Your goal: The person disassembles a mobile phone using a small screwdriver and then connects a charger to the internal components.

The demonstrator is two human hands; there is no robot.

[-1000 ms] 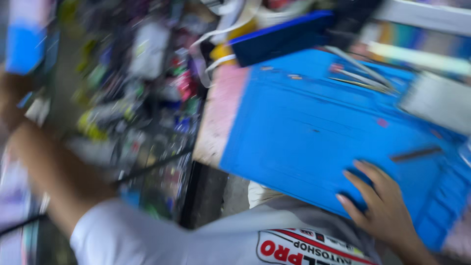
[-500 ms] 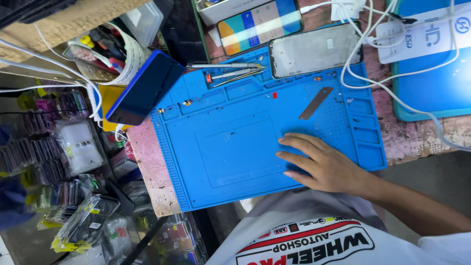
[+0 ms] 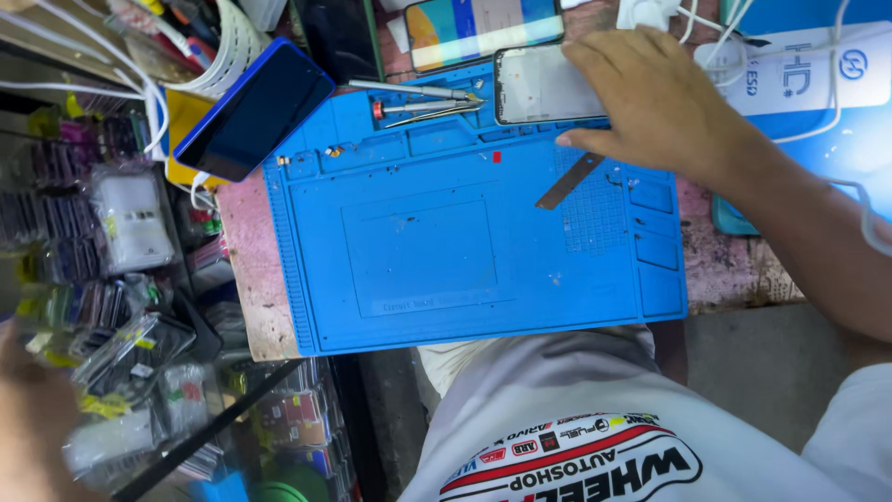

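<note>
My right hand [image 3: 650, 102] reaches across the blue work mat [image 3: 418, 251] and closes over the right end of a phone with a pale screen [image 3: 539, 85], thumb under its near edge and fingers over its far edge. The phone lies at the mat's far edge. A screwdriver [image 3: 418, 90] and tweezers [image 3: 432, 113] rest just left of it. A flat metal pry tool [image 3: 569, 181] lies below my thumb. My left hand [image 3: 32, 418] is a blurred shape at the lower left, off the bench, and its fingers cannot be made out.
A dark phone with a blue rim [image 3: 251, 112] leans at the mat's far left corner. A phone with a colourful screen [image 3: 483, 28] lies beyond the mat. White cables [image 3: 799, 112] cross a blue pad at right. Bagged parts [image 3: 130, 218] hang left.
My right hand has lifted from the mat's near right part and moved up to the pale-screened phone. The view has shifted and steadied over the mat.
</note>
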